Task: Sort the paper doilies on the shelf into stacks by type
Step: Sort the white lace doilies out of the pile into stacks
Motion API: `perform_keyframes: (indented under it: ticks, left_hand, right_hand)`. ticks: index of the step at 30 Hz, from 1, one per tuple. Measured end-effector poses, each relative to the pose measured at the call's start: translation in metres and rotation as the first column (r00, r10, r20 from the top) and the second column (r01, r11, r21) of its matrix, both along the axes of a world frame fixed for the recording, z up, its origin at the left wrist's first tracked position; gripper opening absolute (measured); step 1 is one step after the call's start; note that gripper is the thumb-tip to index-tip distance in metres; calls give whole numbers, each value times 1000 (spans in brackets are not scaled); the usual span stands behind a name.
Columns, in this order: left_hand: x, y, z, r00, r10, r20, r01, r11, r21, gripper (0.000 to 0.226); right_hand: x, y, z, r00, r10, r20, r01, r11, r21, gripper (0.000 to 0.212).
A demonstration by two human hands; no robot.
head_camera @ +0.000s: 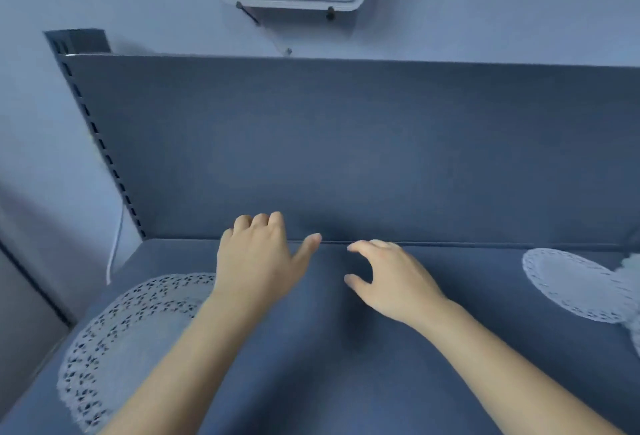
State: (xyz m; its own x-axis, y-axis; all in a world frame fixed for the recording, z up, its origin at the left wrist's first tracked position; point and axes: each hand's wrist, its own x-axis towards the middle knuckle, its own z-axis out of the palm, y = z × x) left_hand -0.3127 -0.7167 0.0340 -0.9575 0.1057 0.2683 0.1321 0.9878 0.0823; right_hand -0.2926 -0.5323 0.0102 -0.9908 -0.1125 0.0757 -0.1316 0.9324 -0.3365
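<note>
Hands hold nothing, left hand point(256, 261) and right hand point(394, 284) loosely curled over the shelf point(346, 365), between an openwork doily point(114, 337) at left and a plain-centred doily point(571, 285) at right; seemingly between picks, the next move calls for pinching a doily's edge.

Both hands over middle of grey shelf point(346, 382), nothing held. Left hand point(256, 258): fingers curled under, thumb out. Right hand point(391, 278): fingers loosely bent, thumb apart. Large wide-lace doily point(114, 330) left, partly behind forearm. Smaller fine-edged doily point(571, 282) far right, near back panel point(346, 143).
</note>
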Motion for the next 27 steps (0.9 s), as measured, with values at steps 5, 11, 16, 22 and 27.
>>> perform_keyframes:
  ticks: [5,11,16,22,27]
  left_hand:
    - [35,137,16,937,-338,-88,342,939,31,94]
    - [130,320,9,844,-536,-17,536,844,-16,81]
    - [198,455,-25,811,-568,143,574,819,-5,61]
    - [193,518,-46,868,-378,323,404,915,-16,52]
    - [162,513,-46,867,-160,471,136,987,84,107]
  right_hand:
    - [74,129,16,963,-262,-68,263,965,8,52]
    - [195,287,14,886,-458,-67,462,886,49,58]
    - [286,400,2,847,-528,-64,530,848,16,53]
    - [309,476,-8,891,-454,-30,454,891,-1,51]
    - [258,487,-18,966,-258,24,259,964,-50,60]
